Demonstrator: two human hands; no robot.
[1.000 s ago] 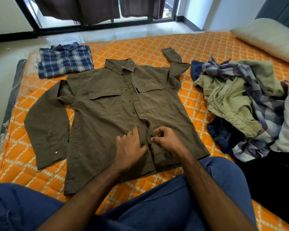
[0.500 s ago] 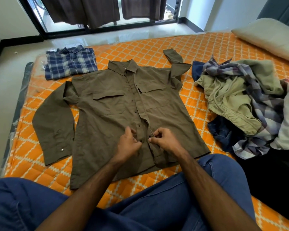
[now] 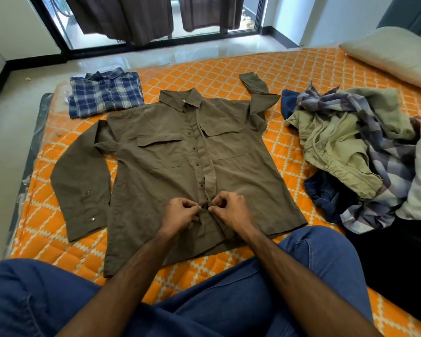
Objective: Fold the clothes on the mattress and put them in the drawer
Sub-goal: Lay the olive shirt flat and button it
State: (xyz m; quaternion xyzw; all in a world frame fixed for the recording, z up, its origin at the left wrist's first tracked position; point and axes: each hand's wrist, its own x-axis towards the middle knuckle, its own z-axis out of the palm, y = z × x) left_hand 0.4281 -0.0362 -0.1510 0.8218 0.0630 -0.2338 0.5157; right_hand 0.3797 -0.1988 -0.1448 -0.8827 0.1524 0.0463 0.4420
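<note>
Orange mattress [image 3: 289, 76]: both hands [image 3: 206, 210] (fingers curled) pinch olive shirt [image 3: 161, 181] placket.

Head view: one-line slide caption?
Both hands, left hand and right hand, pinch the olive shirt placket on the orange mattress, beside unfolded clothes.

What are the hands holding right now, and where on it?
Both hold the olive shirt at its front placket, low on the front: the left hand pinches the button edge, the right hand the buttonhole edge.
</note>
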